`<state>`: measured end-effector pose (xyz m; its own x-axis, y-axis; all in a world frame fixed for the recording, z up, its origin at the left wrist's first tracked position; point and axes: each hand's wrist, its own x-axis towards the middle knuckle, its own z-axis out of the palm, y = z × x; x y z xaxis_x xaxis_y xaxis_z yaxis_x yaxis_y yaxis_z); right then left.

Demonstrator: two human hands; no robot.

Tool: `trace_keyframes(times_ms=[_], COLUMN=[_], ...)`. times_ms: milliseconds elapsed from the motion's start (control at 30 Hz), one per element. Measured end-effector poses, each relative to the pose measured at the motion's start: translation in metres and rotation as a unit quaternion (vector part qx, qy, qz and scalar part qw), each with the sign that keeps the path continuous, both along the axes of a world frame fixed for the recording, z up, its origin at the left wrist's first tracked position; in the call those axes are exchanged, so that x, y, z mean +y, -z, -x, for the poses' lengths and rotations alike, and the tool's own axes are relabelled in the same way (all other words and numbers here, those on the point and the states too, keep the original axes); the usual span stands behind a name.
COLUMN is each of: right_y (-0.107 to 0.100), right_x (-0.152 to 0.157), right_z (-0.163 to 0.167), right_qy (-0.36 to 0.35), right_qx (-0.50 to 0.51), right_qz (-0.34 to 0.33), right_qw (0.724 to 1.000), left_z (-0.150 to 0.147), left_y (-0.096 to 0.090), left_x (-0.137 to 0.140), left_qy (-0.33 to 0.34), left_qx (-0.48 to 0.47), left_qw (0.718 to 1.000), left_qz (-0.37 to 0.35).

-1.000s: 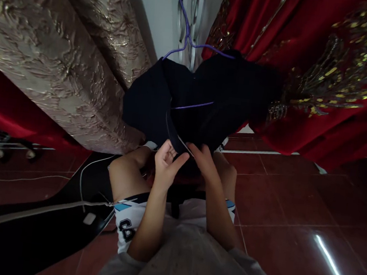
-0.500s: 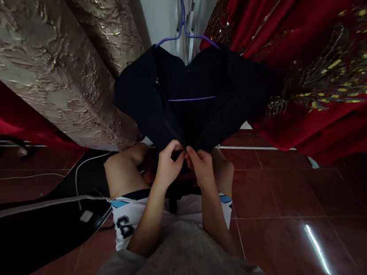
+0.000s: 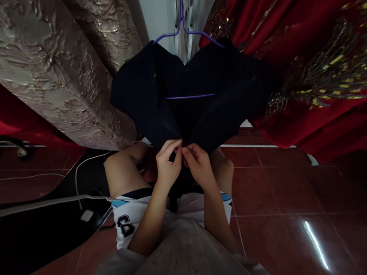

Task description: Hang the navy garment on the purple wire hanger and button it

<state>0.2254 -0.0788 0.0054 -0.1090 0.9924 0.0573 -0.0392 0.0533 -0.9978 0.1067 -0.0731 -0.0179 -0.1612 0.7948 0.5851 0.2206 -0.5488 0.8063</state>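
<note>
A dark navy garment (image 3: 136, 87), shaped like a jacket or shirt with its front parted at the top, hangs from a purple hanger (image 3: 181, 21). The hanger's lower bar shows through the neck opening. Where the two front edges meet, my left hand (image 3: 169, 160) pinches the cloth on the left side. My right hand (image 3: 197, 161) pinches the right edge close beside it, the fingertips of both hands nearly touching. Whether a button lies between the fingers is too dark and small to tell.
A shiny beige embossed cloth (image 3: 55, 63) hangs at left, red cloth with gold sequins (image 3: 333, 62) at right. At lower left is a black surface (image 3: 6, 240) with a white cable and a small white block (image 3: 86, 215). Red tiles (image 3: 268, 237) cover the floor.
Both hands remain at the garment's front edges. Their fingers have shifted slightly, the right hand turning a little further over. The hanger and garment sit slightly further left in view.
</note>
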Motion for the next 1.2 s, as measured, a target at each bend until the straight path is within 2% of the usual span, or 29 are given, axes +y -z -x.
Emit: trace_keyframes(times_ms=[200, 333, 433, 600, 667, 733, 833, 900, 1000, 1100, 1200], right_y=[-0.010, -0.022, -0.059, -0.151, -0.167, -0.164, -0.143, -0.133, -0.134, -0.144, -0.145], right_x=[0.012, 0.038, 0.072, 0.115, 0.118, 0.116, 0.111, 0.108, 0.103, 0.098, 0.098], right_z=[0.008, 0.014, 0.013, 0.014, 0.017, 0.018, 0.018, 0.017, 0.016, 0.014, 0.012], right_qy=[0.013, 0.004, 0.020, 0.052, 0.042, 0.031, 0.042, 0.049, 0.043, 0.032, 0.047], right_qx=[0.077, 0.137, 0.176, 0.195, 0.205, 0.209, 0.198, 0.186, 0.176, 0.181, 0.172], right_qz=[0.048, 0.091, 0.079, -0.026, -0.074, -0.095, -0.075, -0.060, -0.052, -0.058, -0.072], right_qw=[0.996, 0.986, 0.981, 0.979, 0.975, 0.973, 0.976, 0.980, 0.982, 0.981, 0.981], left_z=[0.001, 0.000, -0.002, -0.007, -0.007, -0.003, 0.008, 0.016, 0.028, 0.035, 0.035], left_y=[0.010, 0.010, 0.014, 0.023, 0.019, 0.007, -0.026, -0.056, -0.101, -0.134, -0.150], left_x=[0.003, 0.006, 0.015, 0.047, 0.059, 0.069, 0.078, 0.085, 0.099, 0.110, 0.109], left_qy=[-0.045, -0.052, -0.038, -0.011, 0.008, 0.045, 0.097, 0.081, 0.026, 0.020, 0.030], left_qx=[-0.042, -0.062, -0.058, 0.013, 0.041, 0.064, 0.084, 0.080, 0.094, 0.138, 0.152], left_qw=[0.998, 0.996, 0.996, 0.998, 0.998, 0.996, 0.992, 0.991, 0.982, 0.973, 0.972], left_qz=[0.034, 0.043, 0.060, 0.052, 0.042, 0.040, -0.004, -0.075, -0.164, -0.185, -0.175])
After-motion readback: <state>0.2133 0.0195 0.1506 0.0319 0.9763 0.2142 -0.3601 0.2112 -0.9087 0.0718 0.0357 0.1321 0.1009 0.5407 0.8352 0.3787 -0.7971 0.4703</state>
